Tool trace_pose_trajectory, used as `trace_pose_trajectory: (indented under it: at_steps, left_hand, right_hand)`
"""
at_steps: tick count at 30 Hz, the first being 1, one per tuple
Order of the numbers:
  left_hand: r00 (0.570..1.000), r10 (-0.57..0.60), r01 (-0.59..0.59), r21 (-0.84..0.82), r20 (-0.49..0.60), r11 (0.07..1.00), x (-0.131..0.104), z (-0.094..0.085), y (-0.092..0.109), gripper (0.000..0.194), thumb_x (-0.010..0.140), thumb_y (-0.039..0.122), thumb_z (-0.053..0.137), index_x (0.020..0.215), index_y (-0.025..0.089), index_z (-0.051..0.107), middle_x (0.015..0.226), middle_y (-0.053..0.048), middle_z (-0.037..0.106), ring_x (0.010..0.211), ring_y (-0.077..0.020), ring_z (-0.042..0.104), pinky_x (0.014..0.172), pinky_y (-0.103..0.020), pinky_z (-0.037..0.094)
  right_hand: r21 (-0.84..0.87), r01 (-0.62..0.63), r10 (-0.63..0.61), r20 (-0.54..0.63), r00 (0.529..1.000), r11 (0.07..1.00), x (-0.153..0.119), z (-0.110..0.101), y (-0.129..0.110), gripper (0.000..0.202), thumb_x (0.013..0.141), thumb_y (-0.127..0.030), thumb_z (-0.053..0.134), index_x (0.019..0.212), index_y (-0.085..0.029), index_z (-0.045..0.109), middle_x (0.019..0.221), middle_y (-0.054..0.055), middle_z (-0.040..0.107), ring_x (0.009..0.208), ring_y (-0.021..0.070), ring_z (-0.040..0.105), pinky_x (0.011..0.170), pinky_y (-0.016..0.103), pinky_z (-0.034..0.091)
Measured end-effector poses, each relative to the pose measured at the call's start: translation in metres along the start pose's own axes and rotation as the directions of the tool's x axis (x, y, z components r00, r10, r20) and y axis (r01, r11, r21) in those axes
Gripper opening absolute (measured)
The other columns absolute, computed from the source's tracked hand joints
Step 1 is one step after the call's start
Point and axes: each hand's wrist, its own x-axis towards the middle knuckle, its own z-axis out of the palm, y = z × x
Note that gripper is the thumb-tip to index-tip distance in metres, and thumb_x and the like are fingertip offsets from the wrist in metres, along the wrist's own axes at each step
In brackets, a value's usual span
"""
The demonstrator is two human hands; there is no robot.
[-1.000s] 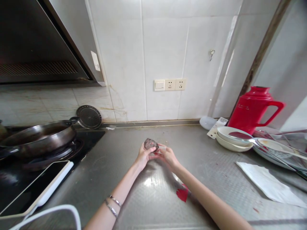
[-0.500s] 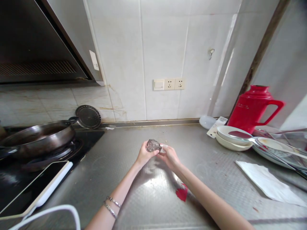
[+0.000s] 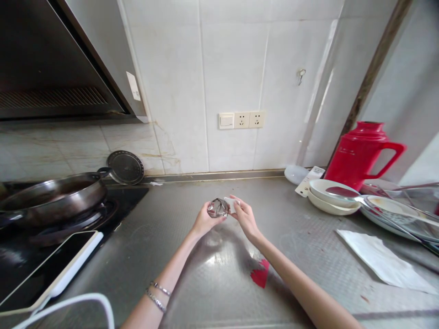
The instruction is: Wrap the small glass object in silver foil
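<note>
In the head view, the left hand (image 3: 201, 222) curls round a small, see-through greyish object (image 3: 217, 208) with shiny, dark-lined sides, its fingers closed about the near and left sides. The right hand (image 3: 245, 219) has its thumb and fingers pinched together on a small white piece (image 3: 230, 202), which meets the object's right side – whether the two are joined, I cannot tell. Both hands are above the middle of the metal counter (image 3: 178, 201), the object between them. Two bracelets (image 3: 158, 297) circle the left forearm. A torn red scrap (image 3: 259, 274) lies on the counter beside the right forearm. Farther right are a white sheet (image 3: 384, 265), stacked bowls (image 3: 332, 198) and a red jug (image 3: 358, 157); to the left, a pan (image 3: 65, 197) sits on the stove (image 3: 132, 201) – a phone-like device (image 3: 51, 269) lies nearer.
</note>
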Motion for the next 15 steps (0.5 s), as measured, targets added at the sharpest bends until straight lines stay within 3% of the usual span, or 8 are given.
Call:
trace_pose_trajectory:
  at_steps: [6,9,15]
  left_hand:
    - [0.999,0.018,-0.010,-0.175,0.045,0.984,0.003,0.002,-0.013,0.081,0.049,0.027,0.088,0.117,0.016,0.045,0.110,-0.012,0.062,0.093,-0.0213,0.065,0.089,-0.038,0.049]
    - [0.994,0.070,-0.052,-0.198,0.080,0.979,0.002,0.003,-0.013,0.079,0.051,0.026,0.087,0.117,0.016,0.044,0.112,-0.012,0.062,0.096,-0.0213,0.065,0.090,-0.036,0.048]
    - [0.985,0.151,-0.141,-0.114,0.087,0.983,-0.001,-0.003,-0.002,0.075,0.054,0.023,0.084,0.117,0.017,0.044,0.110,-0.012,0.063,0.098,-0.0225,0.063,0.088,-0.035,0.049]
  right_hand:
    - [-0.269,0.181,-0.141,0.162,0.977,0.946,-0.010,0.000,-0.017,0.042,0.089,-0.050,0.047,0.116,-0.024,0.065,0.123,0.008,0.064,0.115,0.0277,0.059,0.098,0.048,0.046]
    - [-0.350,0.326,-0.233,0.282,0.931,0.878,-0.012,-0.001,-0.023,0.039,0.092,-0.046,0.045,0.115,-0.024,0.067,0.128,0.009,0.060,0.123,0.0265,0.053,0.106,0.047,0.038]
    - [-0.444,0.551,-0.350,0.458,0.817,0.706,-0.007,-0.007,-0.024,0.036,0.095,-0.034,0.042,0.126,-0.026,0.059,0.135,0.007,0.055,0.129,0.0244,0.047,0.108,0.049,0.037]
